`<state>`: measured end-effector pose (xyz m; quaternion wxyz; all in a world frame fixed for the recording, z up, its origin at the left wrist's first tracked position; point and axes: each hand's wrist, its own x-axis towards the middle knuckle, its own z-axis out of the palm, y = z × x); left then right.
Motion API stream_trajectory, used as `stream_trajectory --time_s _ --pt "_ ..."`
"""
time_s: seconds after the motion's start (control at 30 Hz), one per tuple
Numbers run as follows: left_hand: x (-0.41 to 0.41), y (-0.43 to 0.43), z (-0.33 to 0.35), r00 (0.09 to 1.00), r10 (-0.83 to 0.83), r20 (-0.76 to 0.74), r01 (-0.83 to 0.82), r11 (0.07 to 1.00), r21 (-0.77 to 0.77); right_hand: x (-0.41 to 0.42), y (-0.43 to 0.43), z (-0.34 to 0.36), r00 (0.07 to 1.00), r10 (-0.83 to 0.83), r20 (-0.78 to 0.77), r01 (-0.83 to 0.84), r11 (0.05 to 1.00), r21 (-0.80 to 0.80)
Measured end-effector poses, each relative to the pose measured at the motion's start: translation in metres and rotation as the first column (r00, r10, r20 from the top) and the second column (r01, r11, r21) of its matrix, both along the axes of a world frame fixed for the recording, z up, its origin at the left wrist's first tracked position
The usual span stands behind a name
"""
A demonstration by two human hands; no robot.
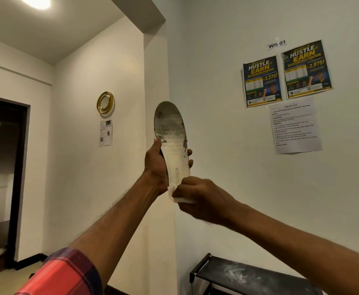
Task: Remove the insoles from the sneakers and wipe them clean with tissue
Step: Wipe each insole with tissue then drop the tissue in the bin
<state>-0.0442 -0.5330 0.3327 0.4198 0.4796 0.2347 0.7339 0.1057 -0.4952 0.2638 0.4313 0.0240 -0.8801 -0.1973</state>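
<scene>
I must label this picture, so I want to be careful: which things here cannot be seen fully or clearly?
Head view, heel of the insole: covered by the right hand and the tissue.
Head view, underside of the insole: turned away, behind the left hand.
Head view, text of the white sheet on the wall: too small.
Head view, black rack: cut off by the bottom edge.
</scene>
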Motion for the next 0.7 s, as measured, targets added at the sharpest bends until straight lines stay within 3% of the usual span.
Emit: stream_trajectory --time_s 0.1,0.2,0.33,0.47,0.57,0.7 --pt "0.001 -0.002 0.000 1.000 -0.003 0.011 0.003 1.000 0.018 0.008 0.004 0.004 0.997 -0.004 -0.078 -0.002 0.997 -0.079" --pt "0.001 -0.001 0.000 1.000 0.006 -0.021 -0.006 1.000 0.008 0.006 0.003 -0.007 0.997 -0.059 0.038 0.057 0.997 0.057" --pt "0.001 -0.001 0.000 1.000 0.004 0.006 -0.004 1.000 0.018 0.015 0.010 0.003 0.996 -0.075 -0.054 0.073 0.996 -0.041" --pt "0.001 0.001 0.000 1.000 0.015 -0.009 -0.015 1.000 0.018 0.014 0.009 -0.008 0.984 -0.161 0.070 0.152 0.982 0.114" --pt "0.003 0.000 -0.001 1.000 0.008 0.014 -0.009 1.000 0.023 0.021 0.018 0.009 0.990 -0.134 -0.050 0.134 0.991 -0.005" --pt "0.004 0.000 0.000 1.000 0.009 -0.002 -0.009 1.000 0.011 0.018 0.010 0.001 0.981 -0.180 0.074 0.163 0.968 0.191"
